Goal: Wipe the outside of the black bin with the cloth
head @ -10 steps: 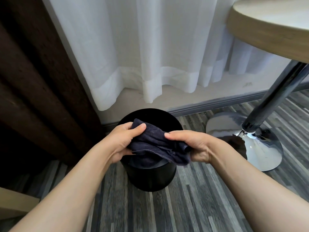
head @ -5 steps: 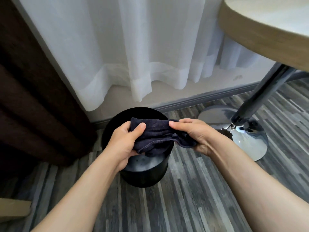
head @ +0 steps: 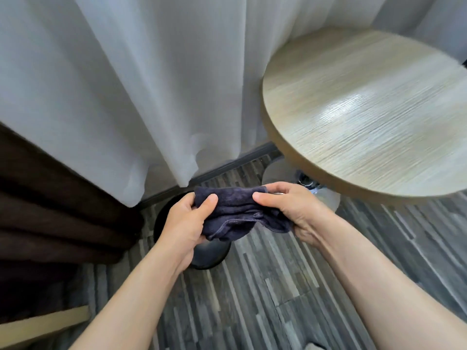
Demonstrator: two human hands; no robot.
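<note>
A dark navy cloth (head: 236,212) is bunched between both of my hands, held in the air above the floor. My left hand (head: 185,223) grips its left end with the thumb on top. My right hand (head: 293,210) pinches its right end. The round black bin (head: 211,256) stands on the floor straight below the cloth. My left hand and the cloth hide most of the bin; only part of its rim on the left and its lower front wall show. The cloth does not touch the bin.
A round light-wood table (head: 366,109) on a chrome pedestal base (head: 326,198) stands close on the right. White sheer curtains (head: 151,84) hang behind the bin, a dark brown curtain (head: 50,210) to its left. A pale board (head: 43,324) lies at lower left on the striped floor.
The view has risen and tilted, so the bin looks smaller and farther below. Both hands lifted the cloth up away from the bin's rim while keeping hold of it.
</note>
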